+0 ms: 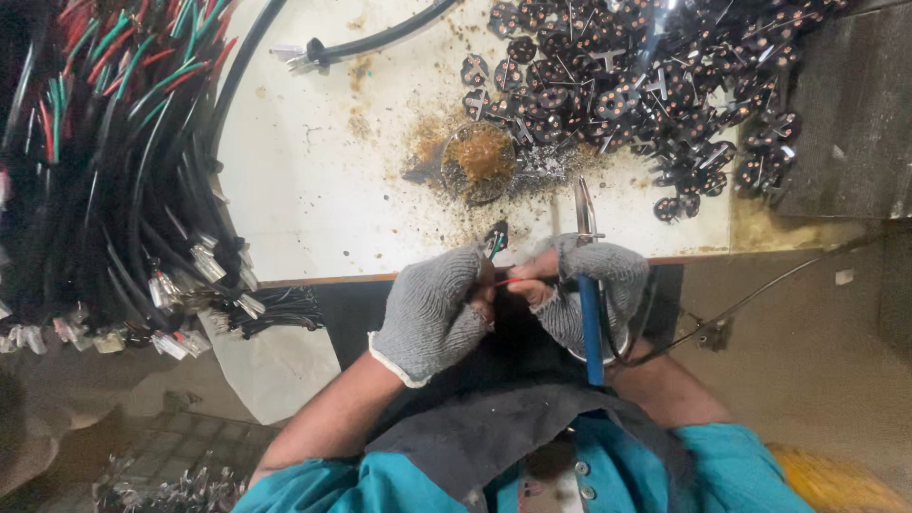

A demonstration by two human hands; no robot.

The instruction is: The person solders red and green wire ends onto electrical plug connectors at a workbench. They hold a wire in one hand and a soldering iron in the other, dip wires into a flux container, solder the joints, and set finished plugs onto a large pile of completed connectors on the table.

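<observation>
Stained white bench (323, 161); gloved hands (432, 309) at edge.

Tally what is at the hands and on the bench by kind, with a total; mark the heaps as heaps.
Gloved hands: 2, left hand, right hand
Pliers, blue handle, in the right hand: 1
Red wire between the fingers: 1
Dish of brown paste: 1
Heap of black plug parts: 1
Bundle of cables: 1
Total: 7
</observation>
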